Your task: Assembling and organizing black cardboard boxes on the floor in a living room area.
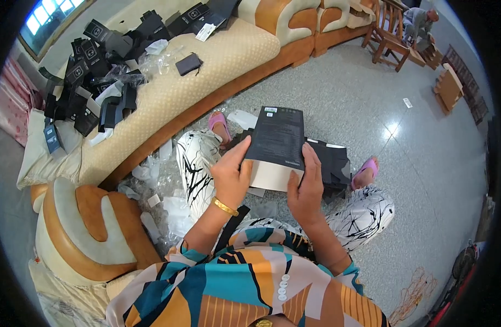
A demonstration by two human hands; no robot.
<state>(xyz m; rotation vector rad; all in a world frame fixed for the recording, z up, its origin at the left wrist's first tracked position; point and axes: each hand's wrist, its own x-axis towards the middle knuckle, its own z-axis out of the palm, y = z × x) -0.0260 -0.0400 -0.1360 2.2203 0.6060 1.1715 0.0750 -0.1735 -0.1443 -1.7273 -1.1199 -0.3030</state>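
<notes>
A flat black cardboard box with a pale inner tray (pixel 276 143) is held above the lap, just over the stack of black flat cartons (pixel 333 163) resting on the knees, with the left hand (pixel 231 177) clamped on its left edge and the right hand (pixel 305 188) clamped on its lower right edge. The sleeve is best kept square to the tray, with even pressure from both sides, so that the thin card is probably not creased.

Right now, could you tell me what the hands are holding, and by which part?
Both hold a flat black box: the left hand grips its lower left edge, the right hand its lower right edge.
</notes>
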